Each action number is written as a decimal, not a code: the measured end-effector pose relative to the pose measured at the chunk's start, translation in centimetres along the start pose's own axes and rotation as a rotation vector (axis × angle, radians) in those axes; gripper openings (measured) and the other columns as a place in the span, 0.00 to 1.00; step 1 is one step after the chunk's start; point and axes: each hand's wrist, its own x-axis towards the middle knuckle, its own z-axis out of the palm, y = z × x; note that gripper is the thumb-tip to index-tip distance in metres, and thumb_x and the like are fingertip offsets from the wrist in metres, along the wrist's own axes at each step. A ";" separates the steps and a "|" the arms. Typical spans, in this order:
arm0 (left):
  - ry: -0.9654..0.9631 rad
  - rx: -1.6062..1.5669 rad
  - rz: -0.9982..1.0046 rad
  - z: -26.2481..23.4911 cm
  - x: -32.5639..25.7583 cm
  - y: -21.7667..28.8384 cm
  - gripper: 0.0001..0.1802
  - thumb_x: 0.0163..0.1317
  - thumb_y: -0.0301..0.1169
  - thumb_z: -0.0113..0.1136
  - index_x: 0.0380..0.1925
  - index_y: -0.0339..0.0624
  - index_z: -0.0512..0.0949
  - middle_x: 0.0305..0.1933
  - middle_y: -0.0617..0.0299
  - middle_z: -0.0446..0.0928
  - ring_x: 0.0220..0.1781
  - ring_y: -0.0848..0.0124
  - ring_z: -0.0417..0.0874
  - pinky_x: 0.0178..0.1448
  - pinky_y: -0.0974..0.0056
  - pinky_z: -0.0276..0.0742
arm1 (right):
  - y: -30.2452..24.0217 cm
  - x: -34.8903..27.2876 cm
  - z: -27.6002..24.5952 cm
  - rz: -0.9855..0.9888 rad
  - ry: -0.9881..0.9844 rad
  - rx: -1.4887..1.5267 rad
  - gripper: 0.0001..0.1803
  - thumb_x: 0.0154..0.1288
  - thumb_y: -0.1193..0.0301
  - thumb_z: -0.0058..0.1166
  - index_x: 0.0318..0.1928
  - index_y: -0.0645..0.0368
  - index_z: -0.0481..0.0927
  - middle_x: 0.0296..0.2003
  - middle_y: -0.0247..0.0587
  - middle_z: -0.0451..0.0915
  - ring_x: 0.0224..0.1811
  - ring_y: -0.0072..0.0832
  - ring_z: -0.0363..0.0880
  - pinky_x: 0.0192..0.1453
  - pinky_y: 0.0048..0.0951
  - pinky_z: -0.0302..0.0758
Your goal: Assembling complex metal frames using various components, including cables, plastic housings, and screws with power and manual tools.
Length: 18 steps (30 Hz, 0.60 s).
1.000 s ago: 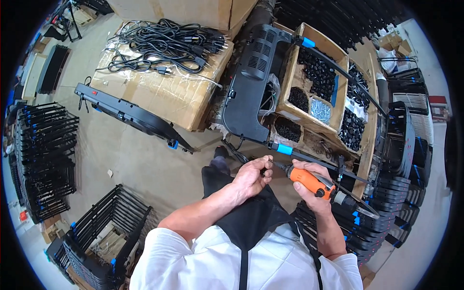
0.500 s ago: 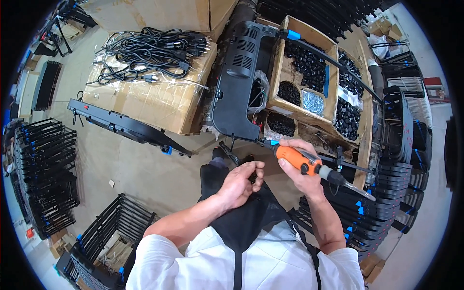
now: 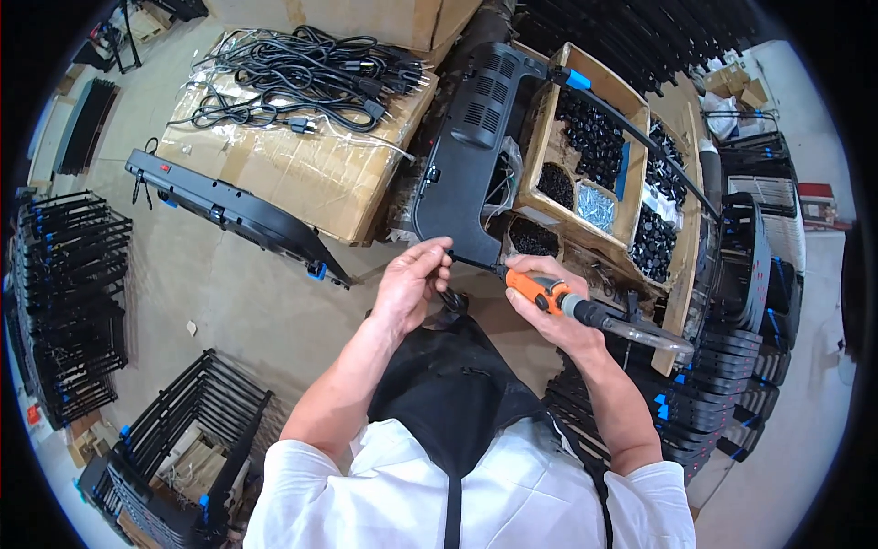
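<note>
My right hand (image 3: 560,322) is wrapped round an orange power screwdriver (image 3: 531,291) with a clear hose at its back end. The driver's long dark bit points left, past the lower edge of a black plastic housing (image 3: 455,178) with vent slots. At the bit's tip, my left hand (image 3: 402,285) is closed, thumb and forefinger pinched together. Something small and dark shows at those fingertips, too small to name. The remaining left fingers are curled in, and whatever they cover is hidden.
A divided wooden box (image 3: 541,203) holds black knobs, dark screws and silver screws (image 3: 595,208). Black power cords (image 3: 315,78) lie on a cardboard box (image 3: 274,178). A second black housing (image 3: 233,215) leans there. Stacked black frames (image 3: 73,302) stand left; more parts (image 3: 704,366) are stacked right.
My left hand has moved up and forward from near my lap to the bit's tip, its fingers now pinched. The screwdriver has shifted slightly left. The whole view has turned a little.
</note>
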 end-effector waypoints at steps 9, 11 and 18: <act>-0.124 -0.095 -0.126 -1.0 0.2 -4.7 0.11 0.83 0.31 0.54 0.55 0.37 0.79 0.43 0.60 0.85 0.39 0.73 0.85 0.43 0.68 0.86 | 0.2 0.3 0.3 -0.046 -0.008 -0.041 0.18 0.65 0.75 0.70 0.54 0.56 0.82 0.57 0.42 0.87 0.57 0.33 0.87 0.64 0.36 0.82; -0.098 -0.078 -0.140 -1.3 0.3 -5.9 0.11 0.83 0.31 0.54 0.55 0.37 0.79 0.43 0.60 0.85 0.38 0.73 0.85 0.44 0.68 0.88 | 0.5 0.3 0.5 -0.057 -0.005 -0.028 0.18 0.65 0.74 0.70 0.54 0.56 0.82 0.57 0.41 0.87 0.57 0.32 0.87 0.65 0.35 0.81; 0.030 -0.241 -0.278 -0.9 0.5 -7.3 0.14 0.78 0.45 0.63 0.40 0.46 0.82 0.30 0.70 0.80 0.30 0.77 0.80 0.30 0.71 0.77 | -1.2 -1.1 0.6 -0.043 0.105 0.017 0.21 0.65 0.78 0.70 0.58 0.59 0.82 0.58 0.40 0.85 0.60 0.29 0.85 0.68 0.34 0.80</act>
